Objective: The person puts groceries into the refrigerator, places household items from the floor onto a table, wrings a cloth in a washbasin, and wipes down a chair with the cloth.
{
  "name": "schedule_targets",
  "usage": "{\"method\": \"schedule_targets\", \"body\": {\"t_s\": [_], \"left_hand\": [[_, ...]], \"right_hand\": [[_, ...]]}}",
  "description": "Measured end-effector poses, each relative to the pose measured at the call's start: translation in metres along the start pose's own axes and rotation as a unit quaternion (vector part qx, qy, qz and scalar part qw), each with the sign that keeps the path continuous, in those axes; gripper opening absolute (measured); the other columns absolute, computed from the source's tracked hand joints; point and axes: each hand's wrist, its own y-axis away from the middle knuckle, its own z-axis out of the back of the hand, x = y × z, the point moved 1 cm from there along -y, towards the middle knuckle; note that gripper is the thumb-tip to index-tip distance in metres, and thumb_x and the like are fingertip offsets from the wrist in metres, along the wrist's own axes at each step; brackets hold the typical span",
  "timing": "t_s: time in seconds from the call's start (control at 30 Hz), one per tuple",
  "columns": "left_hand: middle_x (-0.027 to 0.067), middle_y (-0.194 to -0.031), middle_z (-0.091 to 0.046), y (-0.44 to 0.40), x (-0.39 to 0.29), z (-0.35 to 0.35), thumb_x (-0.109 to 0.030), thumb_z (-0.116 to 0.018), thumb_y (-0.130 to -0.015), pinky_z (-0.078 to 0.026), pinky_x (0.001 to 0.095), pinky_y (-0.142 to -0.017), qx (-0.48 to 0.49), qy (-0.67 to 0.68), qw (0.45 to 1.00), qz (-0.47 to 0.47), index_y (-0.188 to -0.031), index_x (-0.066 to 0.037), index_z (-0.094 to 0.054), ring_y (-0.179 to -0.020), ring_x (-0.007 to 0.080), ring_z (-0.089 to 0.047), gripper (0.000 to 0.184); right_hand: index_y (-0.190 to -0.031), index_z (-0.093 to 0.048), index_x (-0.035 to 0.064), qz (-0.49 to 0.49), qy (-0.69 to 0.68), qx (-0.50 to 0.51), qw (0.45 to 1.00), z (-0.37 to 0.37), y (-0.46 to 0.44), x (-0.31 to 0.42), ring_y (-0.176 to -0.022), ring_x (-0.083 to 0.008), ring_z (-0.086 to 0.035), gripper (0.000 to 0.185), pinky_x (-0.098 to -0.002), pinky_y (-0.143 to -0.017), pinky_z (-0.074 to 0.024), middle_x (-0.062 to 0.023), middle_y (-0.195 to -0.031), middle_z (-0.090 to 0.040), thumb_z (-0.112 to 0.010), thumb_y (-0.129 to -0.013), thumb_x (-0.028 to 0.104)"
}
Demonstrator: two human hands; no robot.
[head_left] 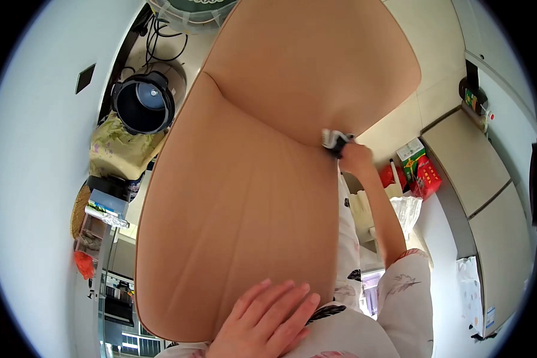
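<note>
A tan leather chair (pixel 244 197) fills the middle of the head view, with its two padded panels meeting at a crease. My right hand (pixel 357 159) is closed around a small black-and-white brush (pixel 336 143), blurred by motion. The brush's pale end touches the leather near the right end of the crease. At the bottom, my left hand (pixel 268 322) lies on the near edge of the larger panel, fingers stretched out and nothing held.
On the left stand a black pot (pixel 143 102) with loose cables behind it and a yellow patterned cloth (pixel 122 146) below. A clear plastic tub (pixel 191 18) is at the top. Red packages (pixel 425 178) lie beside cabinets (pixel 477 161) on the right.
</note>
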Motion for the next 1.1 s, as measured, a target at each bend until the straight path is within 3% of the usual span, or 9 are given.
{"method": "schedule_targets", "body": {"t_s": [0.1, 0.2, 0.27, 0.37, 0.47, 0.57, 0.67, 0.87, 1.1], "left_hand": [[0.0131, -0.111, -0.051, -0.002, 0.000, 0.004, -0.015, -0.055, -0.077, -0.036, 0.0417, -0.091, 0.009, 0.001, 1.000, -0.002, -0.113, -0.004, -0.049, -0.102, 0.0274, -0.049, 0.038], [0.0130, -0.111, -0.051, -0.001, 0.001, 0.003, -0.014, -0.053, -0.078, -0.036, 0.0413, -0.090, 0.015, 0.014, 1.000, -0.002, -0.113, -0.004, -0.049, -0.101, 0.0271, -0.050, 0.037], [0.0130, -0.111, -0.051, -0.001, 0.001, 0.002, -0.014, -0.053, -0.078, -0.036, 0.0411, -0.090, 0.007, 0.019, 1.000, -0.001, -0.113, -0.004, -0.048, -0.101, 0.0270, -0.050, 0.037], [0.0127, -0.111, -0.051, -0.002, -0.001, 0.004, -0.014, -0.053, -0.077, -0.037, 0.0408, -0.090, 0.016, 0.012, 1.000, -0.008, -0.113, -0.004, -0.048, -0.101, 0.0268, -0.050, 0.038], [0.0125, -0.111, -0.051, -0.003, 0.000, 0.002, -0.013, -0.054, -0.076, -0.037, 0.0409, -0.090, 0.022, 0.008, 1.000, -0.010, -0.113, -0.003, -0.048, -0.101, 0.0267, -0.050, 0.039], [0.0124, -0.111, -0.051, 0.001, 0.004, -0.008, -0.013, -0.055, -0.075, -0.037, 0.0410, -0.089, -0.019, 0.030, 0.999, -0.015, -0.113, -0.002, -0.048, -0.101, 0.0267, -0.050, 0.040], [0.0123, -0.111, -0.051, 0.004, 0.006, -0.010, -0.013, -0.057, -0.074, -0.037, 0.0411, -0.089, -0.023, 0.005, 1.000, 0.006, -0.112, -0.002, -0.048, -0.101, 0.0268, -0.050, 0.041], [0.0122, -0.110, -0.052, 0.004, 0.005, -0.008, -0.013, -0.059, -0.073, -0.037, 0.0413, -0.089, -0.022, 0.004, 1.000, 0.002, -0.111, -0.002, -0.048, -0.101, 0.0270, -0.049, 0.041], [0.0121, -0.109, -0.052, 0.000, 0.004, -0.002, -0.014, -0.058, -0.074, -0.037, 0.0414, -0.089, -0.006, -0.014, 1.000, -0.001, -0.112, -0.002, -0.048, -0.101, 0.0270, -0.050, 0.040]], "right_hand": [[-0.087, -0.062, 0.0064, -0.135, 0.077, -0.033, 0.987, 0.032, 0.020, -0.019, -0.087, -0.0302, -0.058, 0.024, -0.0379, -0.072, -0.0471, -0.0112, -0.097, -0.056, -0.055, -0.068, 0.020], [-0.082, -0.061, 0.0030, -0.097, -0.011, -0.174, 0.980, 0.071, 0.049, -0.025, -0.075, -0.0316, -0.059, 0.021, -0.0427, -0.066, -0.0475, -0.0146, -0.091, -0.055, -0.053, -0.070, 0.018], [-0.084, -0.060, 0.0040, -0.005, -0.061, -0.273, 0.960, 0.105, 0.068, -0.005, -0.071, -0.0291, -0.059, 0.020, -0.0410, -0.063, -0.0465, -0.0145, -0.089, -0.055, -0.052, -0.073, 0.018], [-0.099, -0.057, 0.0088, 0.158, -0.131, -0.292, 0.934, 0.126, 0.065, 0.040, -0.076, -0.0250, -0.056, 0.027, -0.0369, -0.070, -0.0408, -0.0130, -0.088, -0.054, -0.054, -0.074, 0.019], [-0.112, -0.052, 0.0144, 0.323, -0.292, -0.318, 0.842, 0.109, 0.040, 0.104, -0.080, -0.0228, -0.052, 0.037, -0.0346, -0.075, -0.0365, -0.0098, -0.089, -0.053, -0.054, -0.076, 0.019], [-0.112, -0.052, 0.0159, 0.358, -0.295, -0.318, 0.827, 0.080, 0.009, 0.160, -0.084, -0.0236, -0.052, 0.039, -0.0359, -0.075, -0.0360, -0.0108, -0.091, -0.052, -0.057, -0.073, 0.019], [-0.110, -0.054, 0.0194, 0.309, -0.245, -0.340, 0.854, 0.040, -0.018, 0.168, -0.082, -0.0227, -0.053, 0.039, -0.0356, -0.073, -0.0371, -0.0105, -0.091, -0.051, -0.058, -0.072, 0.019], [-0.106, -0.057, 0.0247, 0.162, -0.090, -0.261, 0.947, -0.022, 0.001, 0.064, -0.079, -0.0212, -0.057, 0.037, -0.0387, -0.074, -0.0408, -0.0071, -0.095, -0.052, -0.060, -0.070, 0.017], [-0.083, -0.064, 0.0142, -0.029, 0.088, -0.094, 0.991, -0.023, 0.007, 0.000, -0.072, -0.0207, -0.060, 0.015, -0.0404, -0.068, -0.0404, -0.0049, -0.080, -0.059, -0.054, -0.072, 0.017]]}}
